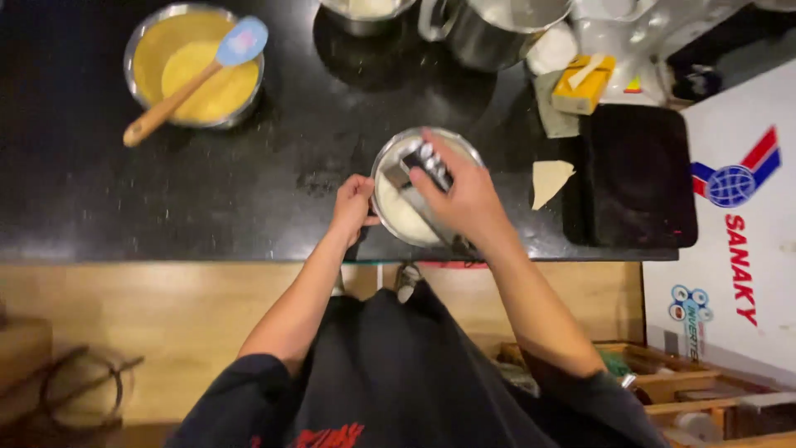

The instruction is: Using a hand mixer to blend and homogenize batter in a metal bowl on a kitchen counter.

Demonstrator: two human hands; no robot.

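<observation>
On black counter, round steel bowl [390, 162] (pale contents), gripped by left hand [353, 207]

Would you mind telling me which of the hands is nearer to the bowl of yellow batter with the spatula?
Left. The left hand grips the near steel bowl's left rim, on the side toward the yellow batter bowl; the right hand sits over the steel bowl, farther right.

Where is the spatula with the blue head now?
In the head view, the spatula is at the far left of the black counter, resting in the bowl of yellow batter, well away from both hands.
</observation>
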